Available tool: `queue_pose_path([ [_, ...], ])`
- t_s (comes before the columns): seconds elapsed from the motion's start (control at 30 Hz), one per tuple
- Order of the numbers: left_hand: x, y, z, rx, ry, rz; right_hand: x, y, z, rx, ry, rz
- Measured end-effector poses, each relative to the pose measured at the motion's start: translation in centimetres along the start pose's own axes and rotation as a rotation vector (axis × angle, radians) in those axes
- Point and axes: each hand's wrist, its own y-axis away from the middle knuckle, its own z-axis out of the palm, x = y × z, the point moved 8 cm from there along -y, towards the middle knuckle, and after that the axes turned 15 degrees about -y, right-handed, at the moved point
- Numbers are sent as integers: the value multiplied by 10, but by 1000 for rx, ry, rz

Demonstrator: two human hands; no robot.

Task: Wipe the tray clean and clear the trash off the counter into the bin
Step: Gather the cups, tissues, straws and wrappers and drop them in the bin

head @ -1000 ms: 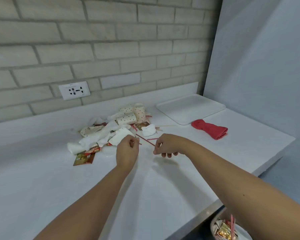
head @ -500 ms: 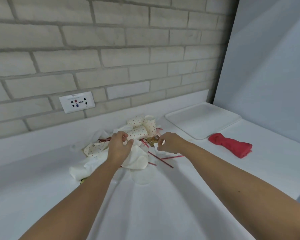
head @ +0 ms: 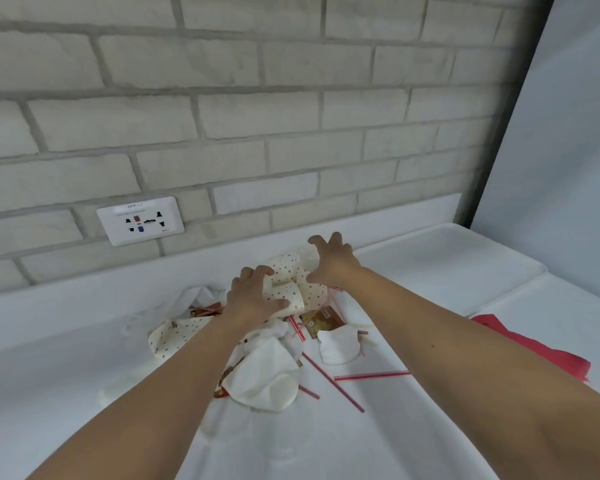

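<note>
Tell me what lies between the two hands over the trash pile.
In the head view, dotted paper cups lie between the left hand and the right hand.

One camera rides on the person's head, facing forward and down across the surface (head: 66, 375) toward the brick wall (head: 257, 112). The wall stands near.

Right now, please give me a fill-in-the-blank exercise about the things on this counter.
1. The cloth beside the tray is ____.
2. The left hand grips a dotted paper ____.
3. The socket is set in a ____ wall.
Missing words: red; cup; brick.
</note>
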Motion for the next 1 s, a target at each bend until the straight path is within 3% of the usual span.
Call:
queue_pose_path([
  [0.23, 8, -24, 38, -227, -217, 102, 10, -29, 36, -242, 30, 23],
  [0.43, 17, -26, 38, -149, -336, 140, 5, -25, 39, -156, 76, -46],
  [0.73, 19, -7, -20, -1, -88, 89, -16, 22, -20, 17, 62, -96],
  [1.0, 50, 54, -34, 31, 184, 188, -4, 114, -64, 102, 55, -42],
])
